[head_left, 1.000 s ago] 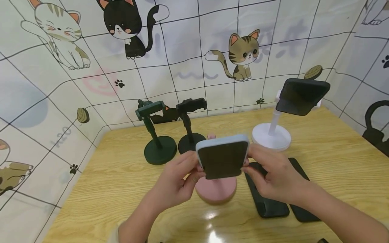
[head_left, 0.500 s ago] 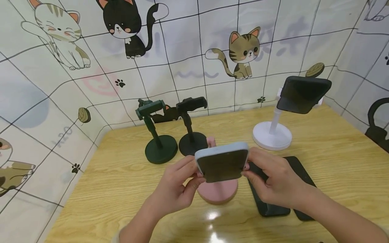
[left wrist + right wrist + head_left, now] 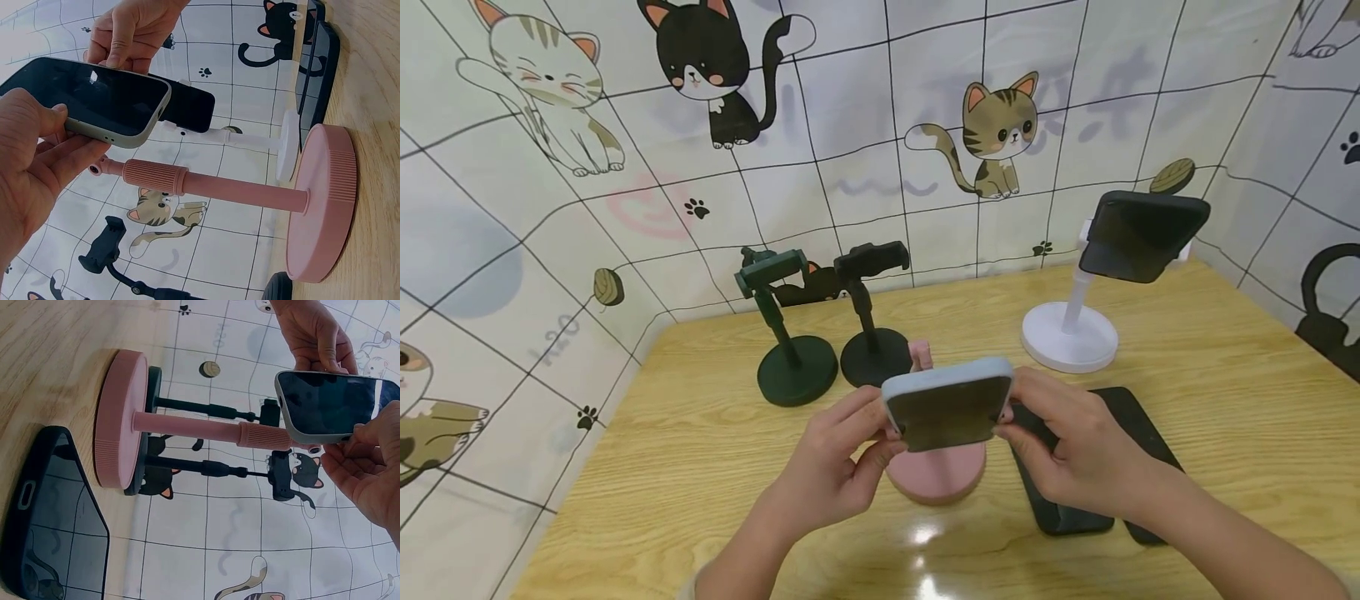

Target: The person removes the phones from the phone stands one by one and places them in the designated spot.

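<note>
Both hands are on a phone [image 3: 951,408] in a pale case, at the head of a pink phone stand [image 3: 940,477]. My left hand [image 3: 841,454] pinches the phone's left edge between thumb and fingers. On the opposite edge my right hand [image 3: 1078,442] does the same. Small pink bits of the stand show by the thumbs, but the holder behind the phone is mostly hidden. The screen is dark and faces me, leaning back. In the left wrist view the pink stem [image 3: 244,192] rises from its round base [image 3: 322,203].
Two dark phones [image 3: 1071,518] lie on the wooden table [image 3: 685,467], partly under my right forearm. Behind stand a green phone stand [image 3: 797,371] and a black one [image 3: 874,354], without phones. At back right a white stand [image 3: 1070,337] carries a black phone [image 3: 1144,237].
Since a second ago the phone has tipped further back and dropped a little, with both hands keeping their hold. More of the pink joint shows behind it. The last half second brings almost no change.
</note>
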{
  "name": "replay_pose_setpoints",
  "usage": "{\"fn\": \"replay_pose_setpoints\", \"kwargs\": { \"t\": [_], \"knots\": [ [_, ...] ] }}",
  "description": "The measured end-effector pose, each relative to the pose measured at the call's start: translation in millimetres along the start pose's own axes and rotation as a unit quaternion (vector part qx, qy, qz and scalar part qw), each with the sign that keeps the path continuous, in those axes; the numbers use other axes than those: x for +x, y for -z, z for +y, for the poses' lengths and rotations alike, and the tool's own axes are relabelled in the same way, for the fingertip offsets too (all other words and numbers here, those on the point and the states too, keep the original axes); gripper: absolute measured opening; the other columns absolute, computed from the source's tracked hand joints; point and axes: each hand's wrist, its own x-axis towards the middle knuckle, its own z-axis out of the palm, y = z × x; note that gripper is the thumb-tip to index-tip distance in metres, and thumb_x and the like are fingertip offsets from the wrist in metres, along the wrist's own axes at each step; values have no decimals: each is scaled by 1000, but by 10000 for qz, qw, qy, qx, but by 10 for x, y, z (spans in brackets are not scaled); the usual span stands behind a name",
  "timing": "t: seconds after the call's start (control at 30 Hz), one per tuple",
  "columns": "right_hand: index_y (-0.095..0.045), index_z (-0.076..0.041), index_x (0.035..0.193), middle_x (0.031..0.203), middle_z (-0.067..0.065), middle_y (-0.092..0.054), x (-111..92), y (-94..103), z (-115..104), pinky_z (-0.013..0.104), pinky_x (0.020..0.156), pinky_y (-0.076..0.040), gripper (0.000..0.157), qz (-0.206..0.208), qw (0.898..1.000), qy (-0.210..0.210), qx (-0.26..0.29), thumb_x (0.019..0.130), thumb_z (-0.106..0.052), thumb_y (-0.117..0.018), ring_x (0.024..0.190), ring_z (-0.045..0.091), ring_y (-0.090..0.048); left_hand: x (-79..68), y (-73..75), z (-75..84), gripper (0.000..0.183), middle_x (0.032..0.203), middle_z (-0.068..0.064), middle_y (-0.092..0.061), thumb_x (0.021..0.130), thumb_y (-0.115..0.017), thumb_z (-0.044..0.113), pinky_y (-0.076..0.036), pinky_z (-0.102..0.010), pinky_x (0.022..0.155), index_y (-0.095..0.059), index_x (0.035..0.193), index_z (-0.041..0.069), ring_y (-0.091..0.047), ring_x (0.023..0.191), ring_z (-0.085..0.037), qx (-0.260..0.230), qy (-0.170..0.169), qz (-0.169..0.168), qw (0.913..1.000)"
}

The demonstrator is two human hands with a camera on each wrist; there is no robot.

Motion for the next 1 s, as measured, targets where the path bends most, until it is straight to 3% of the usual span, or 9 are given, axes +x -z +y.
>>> {"fn": "replay_pose_setpoints", "kwargs": {
  "t": [0.17, 0.4, 0.77, 1.0],
  "knots": [
    [-51, -3, 86, 85, 1, -50, -9, -14, 8, 15, 63, -37, 21, 69, 9999, 136, 10, 94, -21, -46, 76, 6, -44, -8, 14, -4, 17, 91, -9, -54, 91, -50, 9, -48, -14, 66, -56, 103, -1, -54, 75, -13, 115, -53, -75, 9999],
    [-52, -3, 87, 85, 0, -50, -28, -9, 0, 15, 64, -37, 22, -47, 10000, -42, -7, 94, -23, -46, 75, 6, -44, -18, 12, -7, 19, 94, -10, -54, 91, -49, 8, -50, -18, 69, -55, 107, -2, -56, 79, -14, -94, 10, -135, 9999],
    [-55, -4, 93, 89, 0, -54, -32, 13, -19, 16, 68, -41, 26, -165, 9993, -325, -53, 94, -28, -44, 79, 6, -47, -6, 42, -63, 30, 92, -8, -55, 81, -62, -4, -51, -23, 71, -54, 109, 1, -56, 82, -14, -504, 53, -269, 9984],
    [-56, -1, 107, 97, 3, -59, -25, 41, -35, 15, 73, -42, 34, -114, 9992, -280, -280, 94, -30, -45, 83, 7, -52, 31, 82, -75, 28, 96, -10, -58, 87, -59, 13, -51, -23, 69, -54, 112, 1, -58, 85, -16, -489, -41, -155, 9987]
  ]
}}
